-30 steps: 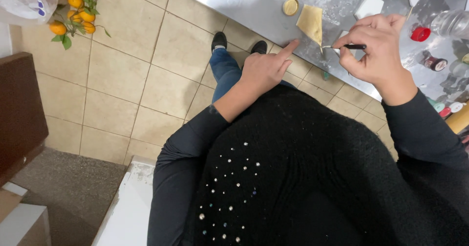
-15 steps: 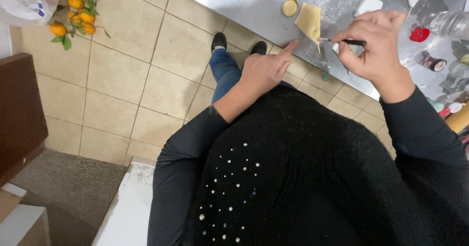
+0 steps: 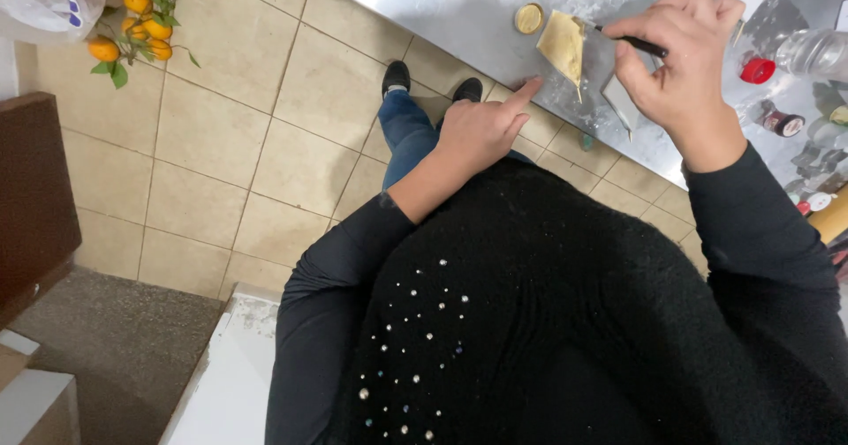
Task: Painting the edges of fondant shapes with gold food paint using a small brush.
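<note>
Two hands over a floured metal worktop [image 3: 459, 12]: left hand [image 3: 477, 131] at its near edge, index finger out, others curled; right hand [image 3: 685, 61] pinching a thin dark tool [image 3: 632, 42] beside a tan dough piece [image 3: 564, 46], near a small round dough disc [image 3: 528, 18].

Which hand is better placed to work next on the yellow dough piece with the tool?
The right hand, probably. It already holds the thin black tool, whose tip reaches the yellow dough piece. The left hand is empty and only points one finger at the table edge nearby.
</note>
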